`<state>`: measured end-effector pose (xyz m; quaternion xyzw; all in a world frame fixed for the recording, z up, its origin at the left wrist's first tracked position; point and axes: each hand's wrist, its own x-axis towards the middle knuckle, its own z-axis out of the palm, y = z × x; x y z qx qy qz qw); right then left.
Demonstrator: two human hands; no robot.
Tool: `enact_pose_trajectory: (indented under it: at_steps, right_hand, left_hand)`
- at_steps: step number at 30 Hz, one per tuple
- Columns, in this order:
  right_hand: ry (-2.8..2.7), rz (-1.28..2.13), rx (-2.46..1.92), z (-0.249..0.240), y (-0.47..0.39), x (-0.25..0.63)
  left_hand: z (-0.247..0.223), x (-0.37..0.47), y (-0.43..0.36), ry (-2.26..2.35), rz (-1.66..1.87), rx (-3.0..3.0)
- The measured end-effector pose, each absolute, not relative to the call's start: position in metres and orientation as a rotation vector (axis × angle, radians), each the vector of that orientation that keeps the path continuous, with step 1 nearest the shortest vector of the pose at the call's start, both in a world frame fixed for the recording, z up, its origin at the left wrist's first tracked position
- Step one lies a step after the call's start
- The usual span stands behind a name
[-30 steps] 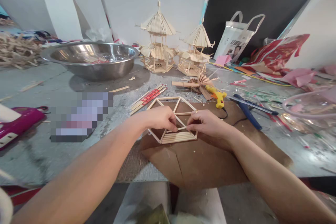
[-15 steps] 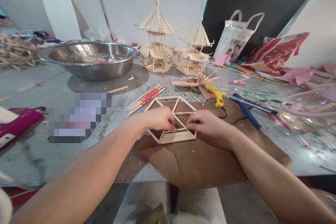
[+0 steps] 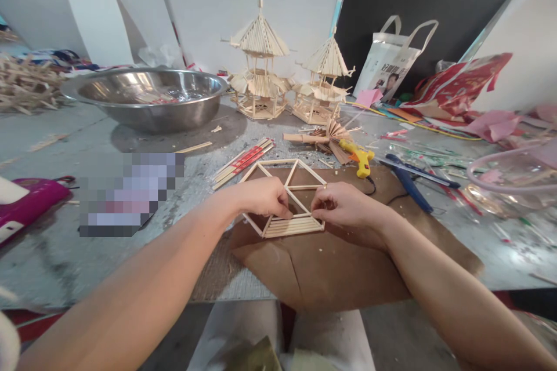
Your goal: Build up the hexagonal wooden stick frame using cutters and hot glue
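Note:
A six-sided frame of pale wooden sticks (image 3: 294,188) lies on a brown sheet (image 3: 343,275), with spokes crossing it. Its near triangle is partly filled with a row of sticks laid side by side (image 3: 292,228). Fingers closed in a pinch, my left hand (image 3: 270,197) is at the left end of the innermost stick (image 3: 300,215) of that row. At the stick's right end, beside the frame's right corner, my right hand (image 3: 337,203) is also pinched closed. Part of the frame is hidden behind both hands.
A yellow glue gun (image 3: 360,159) and blue-handled pliers (image 3: 411,185) lie to the right. Packaged sticks (image 3: 243,162) sit behind the frame. Further back stand a steel basin (image 3: 174,113) and two stick pagodas (image 3: 261,93), (image 3: 324,84). A phone (image 3: 134,191) lies left.
My right hand has shifted slightly right along the stick's end. The innermost stick lies closer to the row. My left hand stays almost where it was.

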<state>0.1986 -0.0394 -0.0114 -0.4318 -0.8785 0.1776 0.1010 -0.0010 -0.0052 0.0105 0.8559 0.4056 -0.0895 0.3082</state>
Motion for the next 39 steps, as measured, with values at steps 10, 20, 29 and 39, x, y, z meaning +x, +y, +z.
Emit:
enact_pose_trajectory:
  at_steps: [10,20,29,39]
  right_hand:
    - [-2.607,0.533,-1.257,-0.0111,-0.0402,0.1969]
    - [-2.598,0.526,-1.271,-0.0105,-0.0414,0.1950]
    - [-2.597,0.545,-1.287,-0.0095,-0.0418,0.1946]
    - [-2.529,0.564,-1.203,-0.0079,-0.0433,0.1947]
  left_hand:
    - [0.0084,-0.0036,-0.0024,1.032,-0.257,2.194]
    - [0.0096,-0.0040,-0.0031,1.014,-0.241,2.189]
    - [0.0091,-0.0035,-0.0035,1.026,-0.235,2.184]
    - [0.0136,0.0036,-0.0101,1.127,-0.030,2.387]
